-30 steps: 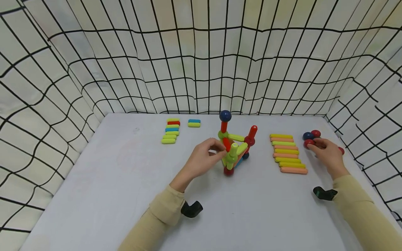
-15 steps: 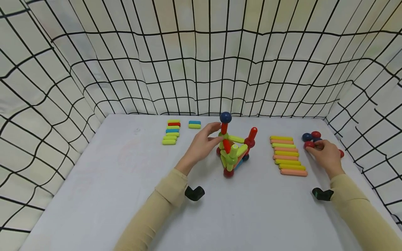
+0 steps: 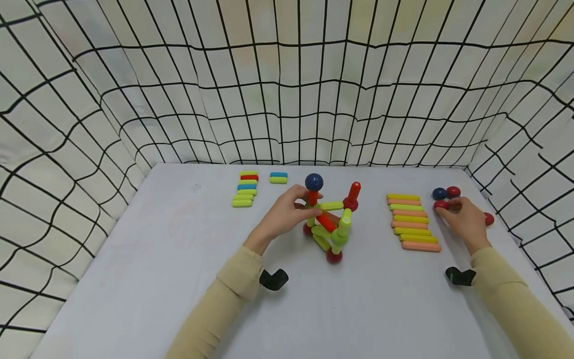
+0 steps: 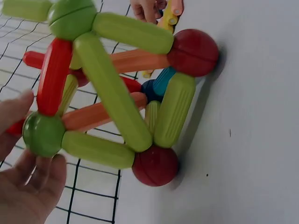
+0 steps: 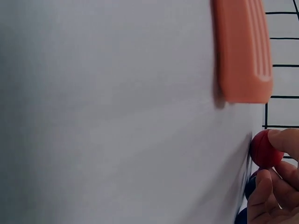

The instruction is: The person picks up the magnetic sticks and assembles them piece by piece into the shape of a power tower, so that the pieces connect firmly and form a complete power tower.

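The white worktop (image 3: 179, 279) carries one ball-and-rod frame (image 3: 326, 223), just toward one o'clock from its middle: angular, glossy green, red and orange, topped by one dark blue ball (image 3: 314, 181). The left hand (image 3: 283, 214)'s grip holds its ten-o'clock corner; the right hand (image 3: 467, 223)'s pinches one red ball (image 3: 441, 205). At the frame's three o'clock lie nine long rods (image 3: 410, 219); at ten, nine short rods (image 3: 246, 187).

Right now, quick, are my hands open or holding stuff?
Left hand: holding the stick-and-ball build by a green ball.
Right hand: pinching a red ball.
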Motion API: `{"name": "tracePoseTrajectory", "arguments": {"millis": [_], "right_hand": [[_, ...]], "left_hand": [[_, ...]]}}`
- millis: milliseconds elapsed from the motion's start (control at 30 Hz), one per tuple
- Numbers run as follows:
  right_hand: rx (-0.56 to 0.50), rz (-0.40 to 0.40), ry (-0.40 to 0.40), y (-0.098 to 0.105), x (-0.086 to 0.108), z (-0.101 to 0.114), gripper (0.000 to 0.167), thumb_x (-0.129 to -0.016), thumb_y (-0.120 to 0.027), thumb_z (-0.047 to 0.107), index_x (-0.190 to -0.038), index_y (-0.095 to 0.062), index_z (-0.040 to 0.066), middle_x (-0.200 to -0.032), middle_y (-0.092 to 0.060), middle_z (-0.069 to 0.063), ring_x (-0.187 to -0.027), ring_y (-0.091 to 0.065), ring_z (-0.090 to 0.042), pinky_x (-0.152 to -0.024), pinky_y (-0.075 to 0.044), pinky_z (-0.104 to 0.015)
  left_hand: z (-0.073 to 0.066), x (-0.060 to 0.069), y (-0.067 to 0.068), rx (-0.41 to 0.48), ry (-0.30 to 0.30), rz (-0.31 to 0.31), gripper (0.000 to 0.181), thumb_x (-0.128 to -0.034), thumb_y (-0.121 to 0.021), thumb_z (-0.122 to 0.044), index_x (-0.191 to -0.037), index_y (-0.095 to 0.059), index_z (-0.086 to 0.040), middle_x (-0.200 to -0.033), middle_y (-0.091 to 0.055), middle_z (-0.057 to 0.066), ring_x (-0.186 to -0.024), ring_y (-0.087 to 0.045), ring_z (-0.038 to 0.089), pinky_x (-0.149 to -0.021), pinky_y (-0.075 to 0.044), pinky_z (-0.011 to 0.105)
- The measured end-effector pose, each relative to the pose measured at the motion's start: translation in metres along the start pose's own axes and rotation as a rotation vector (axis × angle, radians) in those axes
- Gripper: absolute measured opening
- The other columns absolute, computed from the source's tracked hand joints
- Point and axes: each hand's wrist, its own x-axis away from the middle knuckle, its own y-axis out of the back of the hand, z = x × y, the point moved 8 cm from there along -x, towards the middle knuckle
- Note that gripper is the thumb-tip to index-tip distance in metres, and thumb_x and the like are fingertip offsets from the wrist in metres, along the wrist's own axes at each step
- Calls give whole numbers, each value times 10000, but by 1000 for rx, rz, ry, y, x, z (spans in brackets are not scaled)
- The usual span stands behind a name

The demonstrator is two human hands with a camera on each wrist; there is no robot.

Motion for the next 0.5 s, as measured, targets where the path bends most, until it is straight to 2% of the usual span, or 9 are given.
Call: {"name": "tracePoseTrajectory", "arguments": {"millis": [100,167,267,333,500], "right_hand": [[-32,9,-21,2,-1,3,608,-966,-597,347,-1313,-426,-123,-1233,-486,-332,-1051,-465,-446,-837,-490,-505],[-40,-14,-31,6,-1,7,637,-963,-585,393,-1338,-427,-97,-1242,-496,-313,-1069,-471,-427,-796,-503,-450],[-53,-55,-17,11,0,20,676,-962,-551,467,-1392,-429,-40,-1262,-505,-280,-1099,-474,-399,-787,-519,-434],[-62,-69,12,14,3,32,679,-966,-529,491,-1422,-428,-3,-1275,-518,-265,-1125,-482,-390,-828,-523,-452],[-175,0,87,17,13,76,695,-961,-511,530,-1476,-398,77,-1345,-495,-224,-1200,-482,-391,-917,-488,-488]], "left_hand": [[4,7,0,34,-2,61,403,-892,-726,-198,-1271,-607,-130,-1192,-606,-14,-1091,-591,197,-908,-527,314],[5,11,1,38,3,69,407,-898,-717,-185,-1284,-600,-132,-1213,-620,-11,-1095,-602,205,-899,-533,316],[5,17,3,18,-1,27,379,-902,-709,-161,-1265,-611,-113,-1196,-636,4,-1085,-604,206,-892,-536,320],[4,19,4,-3,-3,-6,365,-903,-711,-158,-1250,-614,-101,-1185,-641,15,-1081,-606,200,-910,-527,319],[2,23,4,-57,-18,-72,339,-895,-720,-143,-1211,-614,-83,-1154,-648,39,-1067,-615,201,-936,-519,336]]}}
